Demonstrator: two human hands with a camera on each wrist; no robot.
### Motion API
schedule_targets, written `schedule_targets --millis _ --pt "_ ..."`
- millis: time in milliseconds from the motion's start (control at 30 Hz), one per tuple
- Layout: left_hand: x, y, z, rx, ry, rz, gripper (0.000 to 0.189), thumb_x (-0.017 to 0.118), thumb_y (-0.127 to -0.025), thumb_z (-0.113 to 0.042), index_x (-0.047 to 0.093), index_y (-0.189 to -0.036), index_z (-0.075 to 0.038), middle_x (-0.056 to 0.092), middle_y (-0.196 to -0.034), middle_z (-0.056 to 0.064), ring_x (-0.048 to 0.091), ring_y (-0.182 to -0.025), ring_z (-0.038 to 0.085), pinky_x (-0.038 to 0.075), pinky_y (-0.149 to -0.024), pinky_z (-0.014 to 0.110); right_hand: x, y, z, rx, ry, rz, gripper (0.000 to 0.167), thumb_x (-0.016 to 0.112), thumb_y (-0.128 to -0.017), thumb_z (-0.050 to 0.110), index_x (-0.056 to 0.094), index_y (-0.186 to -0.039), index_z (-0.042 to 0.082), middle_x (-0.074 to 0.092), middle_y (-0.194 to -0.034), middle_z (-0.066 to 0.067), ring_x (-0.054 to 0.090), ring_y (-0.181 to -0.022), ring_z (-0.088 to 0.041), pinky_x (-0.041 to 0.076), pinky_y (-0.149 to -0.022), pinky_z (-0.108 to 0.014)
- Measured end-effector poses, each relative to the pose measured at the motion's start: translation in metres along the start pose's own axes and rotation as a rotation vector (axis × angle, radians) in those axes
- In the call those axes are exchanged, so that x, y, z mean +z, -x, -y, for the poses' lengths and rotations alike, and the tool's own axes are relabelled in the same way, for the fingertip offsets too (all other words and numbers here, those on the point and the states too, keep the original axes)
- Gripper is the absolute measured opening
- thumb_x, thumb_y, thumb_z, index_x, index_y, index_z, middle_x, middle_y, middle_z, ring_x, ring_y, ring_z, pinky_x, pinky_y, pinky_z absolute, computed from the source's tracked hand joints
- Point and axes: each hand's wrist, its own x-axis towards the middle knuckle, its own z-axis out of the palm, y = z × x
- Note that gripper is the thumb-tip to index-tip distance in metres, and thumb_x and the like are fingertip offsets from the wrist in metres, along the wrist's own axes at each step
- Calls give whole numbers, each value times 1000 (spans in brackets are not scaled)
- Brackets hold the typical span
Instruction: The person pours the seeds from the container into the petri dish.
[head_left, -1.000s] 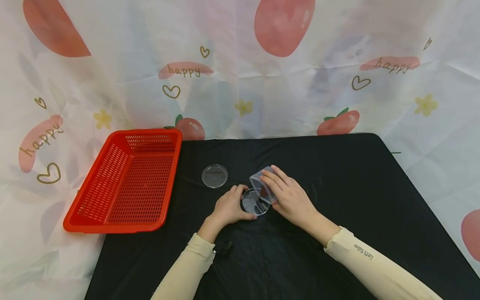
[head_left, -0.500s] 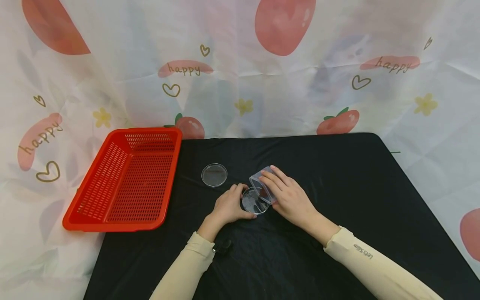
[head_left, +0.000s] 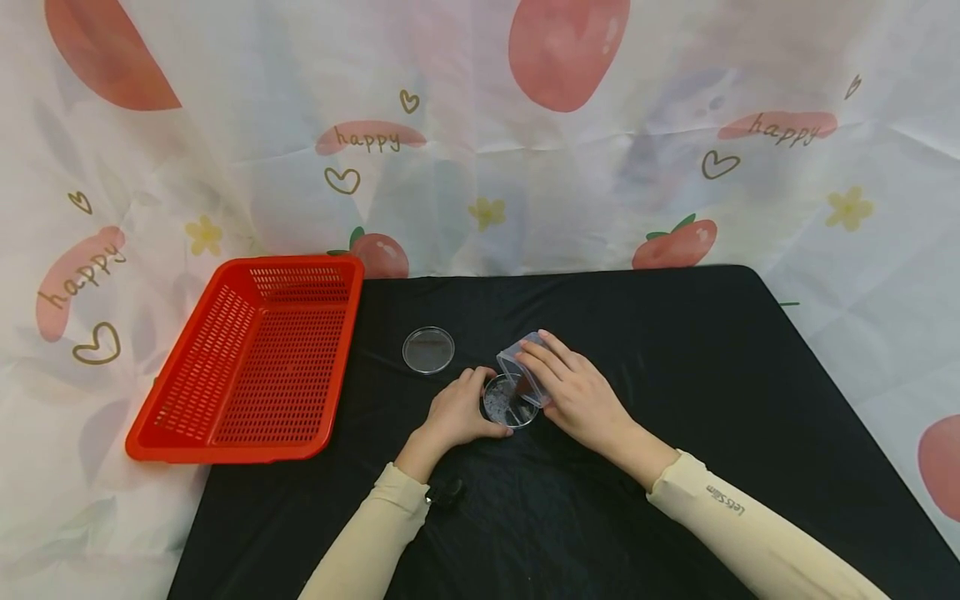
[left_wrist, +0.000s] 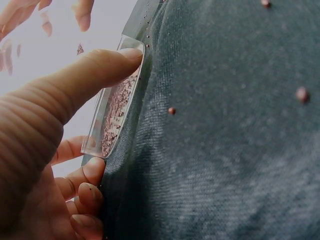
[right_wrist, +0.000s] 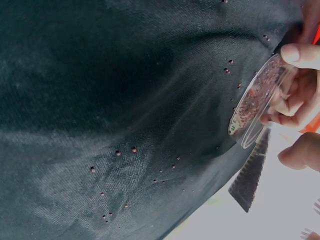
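Note:
A round clear petri dish (head_left: 504,407) stands on the black cloth, gripped at its rim by my left hand (head_left: 459,412), thumb on the near side and fingers on the far side. Many tiny reddish-brown grains (left_wrist: 117,107) cover its bottom in the left wrist view. My right hand (head_left: 577,396) holds a clear plastic box (head_left: 517,360), tilted so that its lower edge overlaps the dish. Its fingers lie along the upper side of the box. In the right wrist view the dish (right_wrist: 252,97) appears at the right with grains inside.
A second round clear dish piece (head_left: 428,350) lies on the cloth behind my left hand. A red perforated basket (head_left: 345,350) stands at the left. Loose grains (right_wrist: 118,153) are scattered over the black cloth (head_left: 675,350). A printed curtain (head_left: 465,208) hangs behind the table.
The plastic box has shifted slightly left over the dish with my right hand. More pale specks show in the dish. My left hand keeps its place.

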Motion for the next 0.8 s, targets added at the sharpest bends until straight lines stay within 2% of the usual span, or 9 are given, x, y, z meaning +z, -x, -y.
schedule_targets --millis 800 --pt "-1 1 -1 -1 6 2 91 93 -68 -53 52 -142 -20 59 -115 1 60 -99 18 51 -80 38 -3 0 1 -5 29 4 93 87 -73 7 44 -155 11 42 -163 -8 27 -156 -30 46 -107 -50"
